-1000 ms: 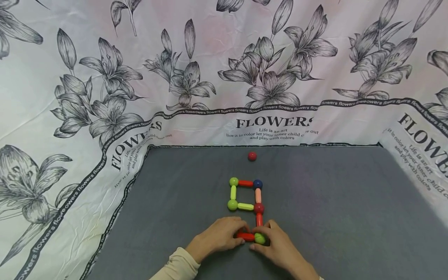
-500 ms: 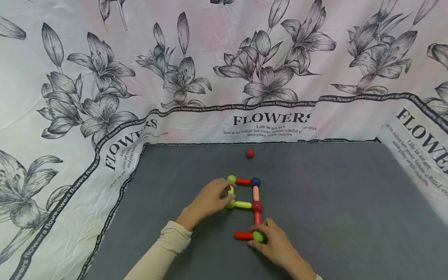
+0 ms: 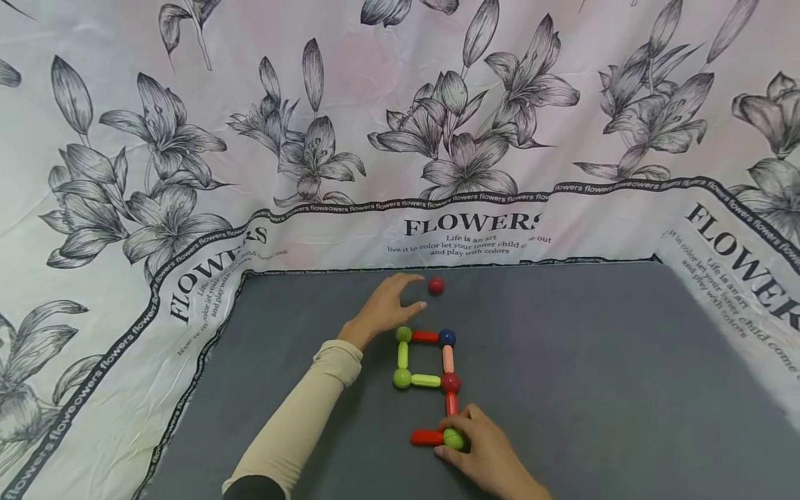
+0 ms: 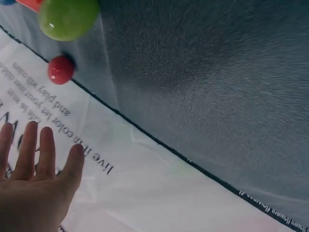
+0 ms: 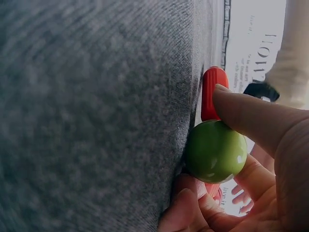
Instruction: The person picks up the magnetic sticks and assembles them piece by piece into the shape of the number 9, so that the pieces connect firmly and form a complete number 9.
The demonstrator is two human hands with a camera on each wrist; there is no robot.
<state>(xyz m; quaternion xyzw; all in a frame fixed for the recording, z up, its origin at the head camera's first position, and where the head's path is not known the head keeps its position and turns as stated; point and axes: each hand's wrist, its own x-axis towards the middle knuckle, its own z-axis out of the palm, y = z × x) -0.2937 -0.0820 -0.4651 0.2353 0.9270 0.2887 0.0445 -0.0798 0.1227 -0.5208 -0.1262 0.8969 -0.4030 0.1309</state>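
Observation:
My left hand (image 3: 389, 305) reaches to the back with thumb and fingers spread, just left of a loose red ball (image 3: 436, 286), not touching it. Its fingers are also spread in the left wrist view. My right hand (image 3: 484, 448) pinches a green ball (image 5: 216, 151) at the near corner of a figure of rods and balls. From that green ball a red rod (image 3: 427, 437) points left, and another red rod (image 3: 451, 403) runs up to a dark red ball (image 3: 450, 382). Above is a square with a blue ball (image 3: 446, 337) and two green balls at its other corners.
Yellow-green rods (image 3: 426, 381) form the square's left and near sides, a pink rod (image 3: 448, 359) its right side and a red rod (image 3: 425, 336) its far side. The grey tabletop (image 3: 562, 361) ends at a flower-printed cloth (image 3: 350, 239) behind and beside it.
My left hand has let go of the red rod at the near end and moved up past the square to the loose red ball. The right hand keeps its hold on the green ball.

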